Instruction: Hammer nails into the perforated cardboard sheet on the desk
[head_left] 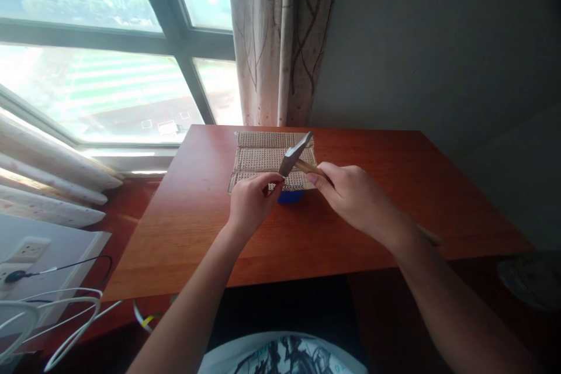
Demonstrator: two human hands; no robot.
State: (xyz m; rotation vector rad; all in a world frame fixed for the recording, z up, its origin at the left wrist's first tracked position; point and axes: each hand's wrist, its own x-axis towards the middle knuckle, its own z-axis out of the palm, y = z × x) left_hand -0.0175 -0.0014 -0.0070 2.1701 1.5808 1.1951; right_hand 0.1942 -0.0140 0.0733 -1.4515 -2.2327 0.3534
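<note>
From your head camera, your right hand (pixel 350 196) grips a hammer (pixel 295 155) by its wooden handle, fingers wrapped tight, the metal head raised just above a piece of corrugated cardboard (pixel 263 158) lying on the reddish wooden table (pixel 372 187). Your left hand (pixel 252 201) rests at the cardboard's near edge, fingertips pinched together beneath the hammer head; what they pinch is too small to tell. A blue object (pixel 290 197) sits between your hands.

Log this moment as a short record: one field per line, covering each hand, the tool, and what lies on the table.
right hand: shut around the wooden handle of the hammer
hammer: metal head raised above the mat, tilted
left hand: fingers pinched at the mat's near edge; what they hold is too small to tell
mat: woven, flat on the table
blue object: under the mat's near edge, partly hidden
table: reddish wood
</note>
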